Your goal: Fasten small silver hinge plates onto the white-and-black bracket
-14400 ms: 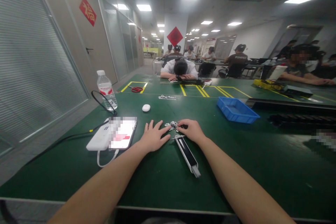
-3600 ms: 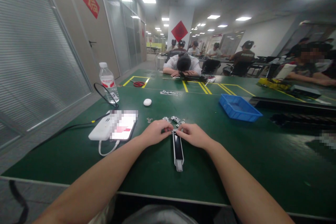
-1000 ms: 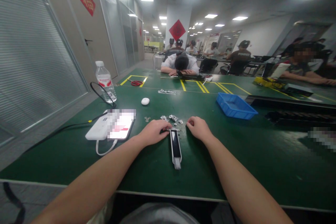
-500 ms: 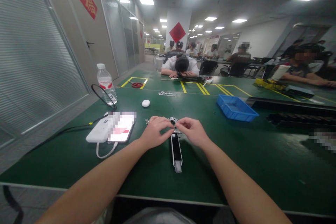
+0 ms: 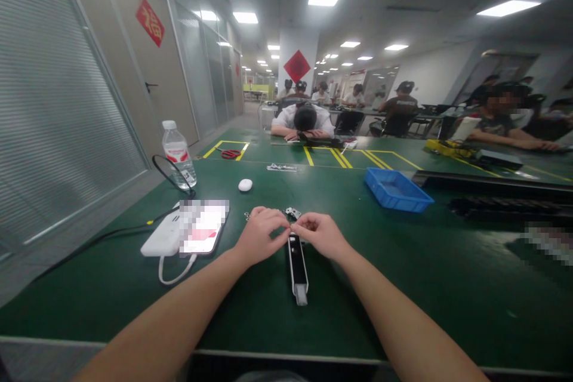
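On the green table lies a long, narrow device (image 5: 298, 267) with a black face, white sides and a grey-white tip towards me. My left hand (image 5: 264, 237) and my right hand (image 5: 324, 236) meet at its far end, thumbs and index fingers pinched together. Whatever is between those fingertips is too small and covered to make out. Just beyond my fingers sits a small black-and-silver metal part (image 5: 293, 213). Tiny shiny pieces (image 5: 247, 215) lie beside my left hand.
Left of my hands are a white power bank (image 5: 159, 237), a phone (image 5: 205, 233) and a water bottle (image 5: 178, 155). A white earbud case (image 5: 245, 185) and red scissors (image 5: 230, 154) lie further back. A blue tray (image 5: 398, 190) is at right. Across the table a person (image 5: 304, 119) rests head on arms.
My view has tilted up a little, so the scene sits lower. Both hands have drawn slightly nearer to the device's far end, uncovering more of the metal part beyond.
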Demonstrator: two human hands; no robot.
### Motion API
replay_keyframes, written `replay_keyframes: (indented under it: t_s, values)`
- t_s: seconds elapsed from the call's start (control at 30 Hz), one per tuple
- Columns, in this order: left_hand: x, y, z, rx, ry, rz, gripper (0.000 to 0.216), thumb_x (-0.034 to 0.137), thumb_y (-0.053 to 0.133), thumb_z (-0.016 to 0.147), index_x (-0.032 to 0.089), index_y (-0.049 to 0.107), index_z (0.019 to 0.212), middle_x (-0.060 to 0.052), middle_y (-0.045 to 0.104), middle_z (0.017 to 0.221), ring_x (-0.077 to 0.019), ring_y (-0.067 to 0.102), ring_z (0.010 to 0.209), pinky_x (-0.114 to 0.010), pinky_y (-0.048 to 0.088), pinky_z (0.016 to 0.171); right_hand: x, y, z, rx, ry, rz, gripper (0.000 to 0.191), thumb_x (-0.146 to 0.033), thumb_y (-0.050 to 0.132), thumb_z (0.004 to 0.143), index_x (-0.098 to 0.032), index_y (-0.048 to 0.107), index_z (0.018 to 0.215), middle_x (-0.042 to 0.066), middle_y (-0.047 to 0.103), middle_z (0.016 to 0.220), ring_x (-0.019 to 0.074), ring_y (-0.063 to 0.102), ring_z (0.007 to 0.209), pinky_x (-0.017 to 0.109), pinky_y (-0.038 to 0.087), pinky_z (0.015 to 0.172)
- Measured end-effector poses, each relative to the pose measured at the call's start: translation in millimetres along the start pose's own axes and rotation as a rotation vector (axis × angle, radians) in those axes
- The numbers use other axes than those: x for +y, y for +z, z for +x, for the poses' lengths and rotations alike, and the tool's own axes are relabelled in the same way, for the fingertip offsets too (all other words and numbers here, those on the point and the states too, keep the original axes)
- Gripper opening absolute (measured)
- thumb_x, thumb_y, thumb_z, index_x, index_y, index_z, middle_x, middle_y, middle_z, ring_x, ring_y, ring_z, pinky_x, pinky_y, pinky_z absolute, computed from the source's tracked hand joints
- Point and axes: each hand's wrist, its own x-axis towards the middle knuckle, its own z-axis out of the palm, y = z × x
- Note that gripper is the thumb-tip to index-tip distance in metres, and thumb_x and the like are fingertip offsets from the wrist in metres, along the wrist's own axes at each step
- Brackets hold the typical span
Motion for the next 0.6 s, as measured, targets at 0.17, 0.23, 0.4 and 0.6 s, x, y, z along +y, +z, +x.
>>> replay_keyframes:
  t_s: [0.17, 0.23, 0.4, 0.6]
  values:
    - [0.8, -1.8, 1.3, -0.010, 0.013, -0.014, 0.012, 0.021, 0.053, 0.084, 0.019, 0.062, 0.076, -0.001, 0.069, 0.083, -0.0149, 0.061, 0.082, -0.034, 0.037, 0.082, -0.7, 0.9, -0.2, -0.030, 0.020, 0.029, 0.032, -0.044, 0.067, 0.069, -0.013, 0.067, 0.072, 0.002, 0.062, 0.062, 0.0108, 0.051, 0.055, 0.024, 0.039, 0.052]
    - [0.7, -2.2, 1.2, -0.020, 0.020, -0.027, 0.012, 0.022, 0.052, 0.084, 0.019, 0.062, 0.078, -0.002, 0.069, 0.084, -0.0151, 0.061, 0.082, -0.034, 0.037, 0.081, -0.7, 0.8, -0.1, -0.035, 0.015, 0.029, 0.032, -0.044, 0.066, 0.070, -0.012, 0.068, 0.074, 0.002, 0.063, 0.063, 0.0110, 0.052, 0.056, 0.024, 0.039, 0.053]
    - [-1.4, -0.6, -0.4, -0.038, 0.028, 0.000, 0.009, 0.022, 0.055, 0.083, 0.020, 0.063, 0.082, -0.001, 0.068, 0.087, -0.0148, 0.061, 0.084, -0.033, 0.036, 0.083, -0.2, 0.2, -0.3, -0.048, 0.025, 0.019, 0.034, -0.045, 0.067, 0.070, -0.012, 0.070, 0.076, 0.004, 0.065, 0.065, 0.0121, 0.054, 0.057, 0.024, 0.040, 0.054]
    - [-2.0, 0.1, -0.4, -0.031, -0.007, 0.028, 0.009, 0.025, 0.056, 0.084, 0.020, 0.061, 0.077, 0.000, 0.069, 0.084, -0.0153, 0.061, 0.085, -0.034, 0.034, 0.084, -1.6, 0.2, -1.4, -0.061, 0.000, -0.040, 0.031, -0.041, 0.063, 0.074, -0.012, 0.071, 0.077, 0.003, 0.064, 0.063, 0.0119, 0.052, 0.056, 0.024, 0.040, 0.054]
